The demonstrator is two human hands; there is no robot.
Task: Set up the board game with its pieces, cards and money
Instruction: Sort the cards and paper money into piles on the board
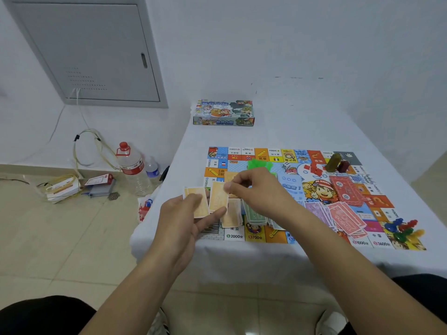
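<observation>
One orange note (218,198) is pinched upright by the right hand (251,187); more notes (197,204), beside it, are held by the left hand (183,213) over the worktop's (278,134) near left corner.

Left of my white-clothed table (278,131), a big clear red-capped plastic bottle (131,165) stands on the floor; a grey metal wall cabinet (96,52) hangs beyond it.

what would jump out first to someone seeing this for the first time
The bright game board on the white table, strewn with play money and pieces, draws the eye first. Just over its near left corner, the left hand holds an orange banknote while the right hand pinches a second orange banknote. The game box lies at the table's far end.
</observation>
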